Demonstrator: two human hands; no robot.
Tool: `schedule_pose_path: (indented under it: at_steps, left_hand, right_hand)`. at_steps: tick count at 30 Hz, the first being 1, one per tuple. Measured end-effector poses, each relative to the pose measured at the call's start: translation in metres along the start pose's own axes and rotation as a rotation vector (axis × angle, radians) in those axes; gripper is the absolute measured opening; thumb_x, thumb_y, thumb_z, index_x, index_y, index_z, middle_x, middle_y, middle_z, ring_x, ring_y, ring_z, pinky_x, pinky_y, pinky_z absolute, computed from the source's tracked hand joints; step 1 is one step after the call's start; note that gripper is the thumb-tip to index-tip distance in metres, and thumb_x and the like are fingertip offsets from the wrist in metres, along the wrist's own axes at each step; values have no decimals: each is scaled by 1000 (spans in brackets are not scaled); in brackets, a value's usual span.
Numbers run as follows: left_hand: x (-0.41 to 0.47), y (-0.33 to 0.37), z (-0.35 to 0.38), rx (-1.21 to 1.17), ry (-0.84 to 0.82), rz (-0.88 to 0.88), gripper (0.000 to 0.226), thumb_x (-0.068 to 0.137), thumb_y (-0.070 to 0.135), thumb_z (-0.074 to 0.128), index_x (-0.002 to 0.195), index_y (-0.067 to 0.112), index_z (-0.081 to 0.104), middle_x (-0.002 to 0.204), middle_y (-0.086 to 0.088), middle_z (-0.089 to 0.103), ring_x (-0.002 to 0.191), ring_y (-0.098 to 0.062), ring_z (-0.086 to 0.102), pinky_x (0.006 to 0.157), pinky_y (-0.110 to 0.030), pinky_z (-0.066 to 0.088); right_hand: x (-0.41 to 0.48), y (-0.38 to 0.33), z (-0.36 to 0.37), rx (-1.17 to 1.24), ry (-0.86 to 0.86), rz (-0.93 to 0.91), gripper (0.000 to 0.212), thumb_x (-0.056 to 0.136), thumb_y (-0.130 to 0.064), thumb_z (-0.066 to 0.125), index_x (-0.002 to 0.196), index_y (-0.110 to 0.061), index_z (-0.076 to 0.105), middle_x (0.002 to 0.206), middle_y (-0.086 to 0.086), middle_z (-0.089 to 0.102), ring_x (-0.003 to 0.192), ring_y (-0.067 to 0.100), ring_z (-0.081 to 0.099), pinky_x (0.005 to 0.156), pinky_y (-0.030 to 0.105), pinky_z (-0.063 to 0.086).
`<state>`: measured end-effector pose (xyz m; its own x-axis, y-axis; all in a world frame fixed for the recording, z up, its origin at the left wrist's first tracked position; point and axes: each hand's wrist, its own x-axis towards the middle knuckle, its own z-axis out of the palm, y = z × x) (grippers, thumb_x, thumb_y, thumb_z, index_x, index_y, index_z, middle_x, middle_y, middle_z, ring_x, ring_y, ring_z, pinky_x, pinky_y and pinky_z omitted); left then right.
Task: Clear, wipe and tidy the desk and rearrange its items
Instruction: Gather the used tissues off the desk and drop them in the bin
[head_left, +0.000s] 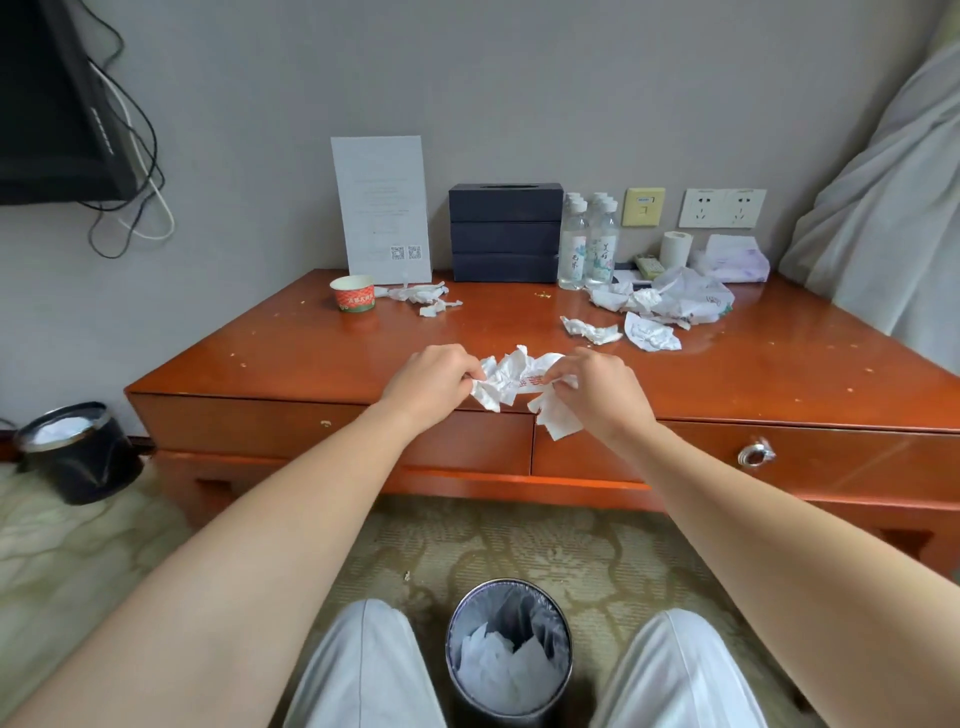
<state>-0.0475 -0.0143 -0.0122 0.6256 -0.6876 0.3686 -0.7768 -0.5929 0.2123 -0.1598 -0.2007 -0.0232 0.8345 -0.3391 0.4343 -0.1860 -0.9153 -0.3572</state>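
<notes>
At the near edge of the desk (311, 358), just above the drawer fronts, I have both hands on one crumpled paper (511, 382) with red print. My left hand (431, 379) pinches its left side between thumb and fingertips; my right hand (597, 392) pinches the right side, a loose strip hanging below. Holding it from both ends looks like a way to gather it into a tighter ball, and it sits almost directly above the bin (509, 654) between my knees, so a drop would likely land inside, where white paper already lies.

Farther back, more paper scraps (647, 325) lie scattered at right, heaped near two water bottles (587, 249), a toilet roll (675, 248) and a tissue pack (735, 259). At far left, a red paper cup (354, 293) stands beside smaller scraps (426, 297), before an upright card (382, 208) and a dark tissue box (506, 231). Crumbs dot the wood, so I judge wiping comes later. A second bin (78, 449) stands on the floor at far left.
</notes>
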Motion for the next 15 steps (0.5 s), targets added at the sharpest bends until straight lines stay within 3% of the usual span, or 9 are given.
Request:
schedule_pose_path:
  at_steps: [7, 15]
  left_hand:
    - [-58, 27, 41, -79, -26, 48, 27, 97, 8, 55, 115, 15, 73, 121, 0, 66, 110, -20, 62, 95, -40, 51]
    - [-96, 31, 97, -131, -113, 23, 27, 98, 9, 52, 111, 17, 73, 114, 4, 64, 98, -23, 62, 80, -33, 45]
  right_hand:
    - [-74, 18, 13, 0, -26, 18, 30, 93, -12, 50, 100, -25, 77, 113, -3, 66, 99, 22, 62, 80, 38, 53]
    - [-122, 35, 53, 8, -111, 58, 33, 92, -10, 50, 96, -30, 76, 111, -5, 66, 94, 21, 60, 74, 34, 50]
